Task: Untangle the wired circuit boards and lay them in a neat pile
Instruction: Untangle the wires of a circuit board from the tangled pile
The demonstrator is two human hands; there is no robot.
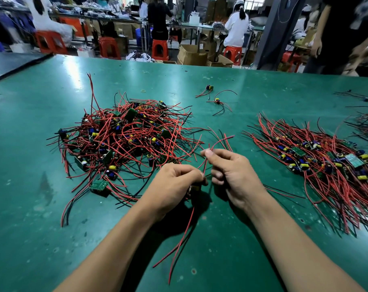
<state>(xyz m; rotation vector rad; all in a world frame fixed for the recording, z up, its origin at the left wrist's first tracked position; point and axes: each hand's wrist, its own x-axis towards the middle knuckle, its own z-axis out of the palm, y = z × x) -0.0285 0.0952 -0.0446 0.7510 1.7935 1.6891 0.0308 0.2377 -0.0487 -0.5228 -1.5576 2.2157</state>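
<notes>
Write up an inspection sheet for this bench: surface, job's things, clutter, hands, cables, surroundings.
Surface: green table mat, scuffed and spotted, some glare.
Job's things: tangled heap of wired circuit boards on the left; combed pile on the right; held board between them.
Clutter: stray boards and a rubber band at the far middle.
Hands: left hand grips the held board; right hand pinches its red wire.
Cables: red and black leads only; trailing leads run from the held board towards the camera.
Surroundings: workers at benches, orange stools, cardboard boxes.
</notes>
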